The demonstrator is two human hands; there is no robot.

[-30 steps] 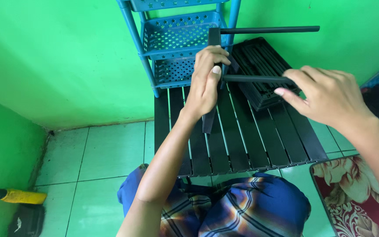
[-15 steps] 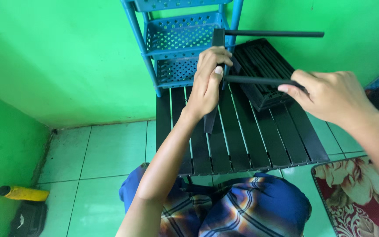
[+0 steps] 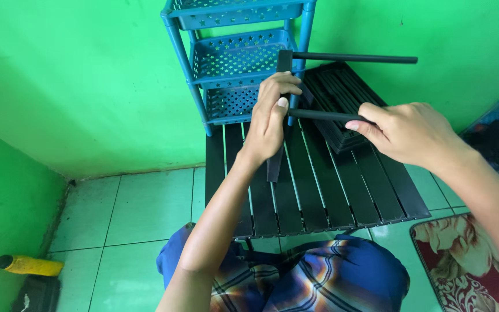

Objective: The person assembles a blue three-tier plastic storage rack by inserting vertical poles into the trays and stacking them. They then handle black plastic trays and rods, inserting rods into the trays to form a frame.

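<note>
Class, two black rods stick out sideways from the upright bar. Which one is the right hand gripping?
The lower rod: the right hand pinches it. The upper rod is untouched.

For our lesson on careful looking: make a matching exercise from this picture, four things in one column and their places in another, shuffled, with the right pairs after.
Things:
1. blue rack
2. yellow bottle
3. floral mat
4. lower black rod

Places:
A. on the floor, far left
B. pinched in the right hand
C. against the green wall, behind the black slatted table
D. on the floor, lower right

Pairs: 1-C, 2-A, 3-D, 4-B
</note>
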